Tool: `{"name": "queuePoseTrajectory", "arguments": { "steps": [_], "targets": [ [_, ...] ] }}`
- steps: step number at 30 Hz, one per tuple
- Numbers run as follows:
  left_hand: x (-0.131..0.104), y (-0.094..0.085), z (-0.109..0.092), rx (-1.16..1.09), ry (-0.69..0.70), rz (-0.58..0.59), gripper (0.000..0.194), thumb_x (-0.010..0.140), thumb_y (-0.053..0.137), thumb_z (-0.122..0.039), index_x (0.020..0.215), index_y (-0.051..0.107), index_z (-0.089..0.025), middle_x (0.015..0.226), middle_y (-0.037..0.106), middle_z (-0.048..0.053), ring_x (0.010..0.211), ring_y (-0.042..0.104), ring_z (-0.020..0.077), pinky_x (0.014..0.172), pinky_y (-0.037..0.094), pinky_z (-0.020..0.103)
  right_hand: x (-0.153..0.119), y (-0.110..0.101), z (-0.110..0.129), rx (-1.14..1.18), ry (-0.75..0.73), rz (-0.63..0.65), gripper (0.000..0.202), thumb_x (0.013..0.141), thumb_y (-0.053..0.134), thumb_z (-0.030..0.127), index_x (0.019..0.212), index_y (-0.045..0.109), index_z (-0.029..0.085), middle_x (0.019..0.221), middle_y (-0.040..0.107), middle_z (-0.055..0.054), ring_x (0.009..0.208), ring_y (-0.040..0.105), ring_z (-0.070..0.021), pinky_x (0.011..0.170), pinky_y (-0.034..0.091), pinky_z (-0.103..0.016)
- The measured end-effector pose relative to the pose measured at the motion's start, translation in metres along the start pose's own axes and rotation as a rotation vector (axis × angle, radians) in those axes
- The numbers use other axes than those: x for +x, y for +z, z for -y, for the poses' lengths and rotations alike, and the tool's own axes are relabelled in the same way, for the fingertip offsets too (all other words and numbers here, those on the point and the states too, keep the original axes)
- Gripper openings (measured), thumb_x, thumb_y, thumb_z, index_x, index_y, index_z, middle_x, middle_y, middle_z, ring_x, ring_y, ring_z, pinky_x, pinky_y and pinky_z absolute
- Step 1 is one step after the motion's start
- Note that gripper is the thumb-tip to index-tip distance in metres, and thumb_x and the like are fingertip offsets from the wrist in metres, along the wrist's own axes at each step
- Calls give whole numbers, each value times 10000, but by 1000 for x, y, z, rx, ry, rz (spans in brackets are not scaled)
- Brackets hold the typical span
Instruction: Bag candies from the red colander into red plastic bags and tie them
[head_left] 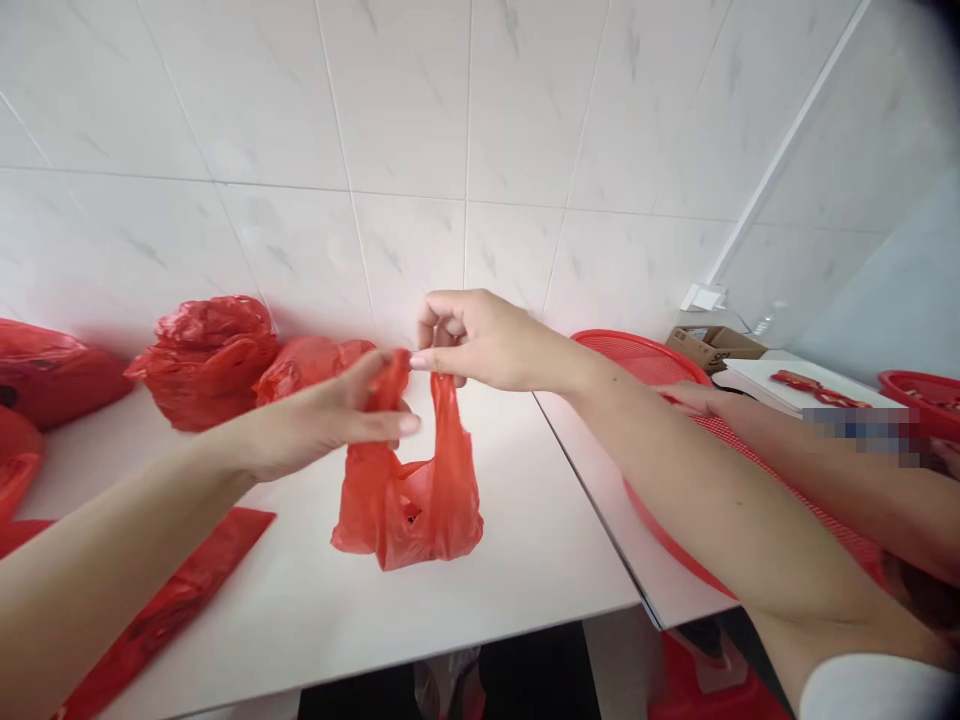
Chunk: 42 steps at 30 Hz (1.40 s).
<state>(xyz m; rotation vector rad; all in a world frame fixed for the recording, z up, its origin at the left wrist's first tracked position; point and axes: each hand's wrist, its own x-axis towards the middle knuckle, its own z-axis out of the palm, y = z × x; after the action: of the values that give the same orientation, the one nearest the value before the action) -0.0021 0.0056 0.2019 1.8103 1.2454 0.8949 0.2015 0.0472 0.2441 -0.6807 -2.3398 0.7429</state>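
A red plastic bag (412, 510) hangs by its two handles just over the white table, with something dark showing in its opening. My left hand (345, 410) has its fingers wrapped round the left handle. The fingertips of my right hand (472, 340) pinch the tops of the handles, a little higher and to the right. Behind my left hand, a filled red bag (311, 362) rests near the wall. Flat red bags (202, 565) lie under my left forearm.
More filled red bags (214, 365) stand at the left by the wall. Large red mesh baskets (637, 350) are on the right, with another person's arm (780, 440) over them. A cardboard box (712, 345) sits behind. The table's front edge (465, 640) is close.
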Motion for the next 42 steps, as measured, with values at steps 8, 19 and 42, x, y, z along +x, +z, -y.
{"name": "queuePoseTrajectory", "arguments": {
  "steps": [8, 19, 42],
  "targets": [
    [22, 23, 15, -165, -226, 99, 402, 850, 535, -589, 871, 657, -207, 674, 550, 3, 557, 521, 120, 531, 491, 258, 1, 34, -36, 147, -8, -149, 113, 854, 527, 167, 951, 514, 224, 936, 606, 3, 816, 597, -119, 713, 494, -274],
    [12, 9, 40, -181, -173, 224, 323, 865, 519, -493, 794, 673, -217, 769, 666, 37, 669, 593, 175, 699, 521, 344, -47, 59, -47, 558, -8, 35, 127, 851, 608, 232, 925, 506, 218, 873, 567, 17, 803, 580, -110, 778, 483, -288],
    [-19, 32, 99, 424, -106, -29, 379, 943, 351, -466, 998, 667, -264, 948, 736, 33, 817, 655, 221, 728, 512, 317, -51, 132, -134, 467, 384, -419, 387, 854, 555, 556, 743, 384, 228, 658, 480, 66, 578, 468, -100, 566, 392, -229]
  ]
}}
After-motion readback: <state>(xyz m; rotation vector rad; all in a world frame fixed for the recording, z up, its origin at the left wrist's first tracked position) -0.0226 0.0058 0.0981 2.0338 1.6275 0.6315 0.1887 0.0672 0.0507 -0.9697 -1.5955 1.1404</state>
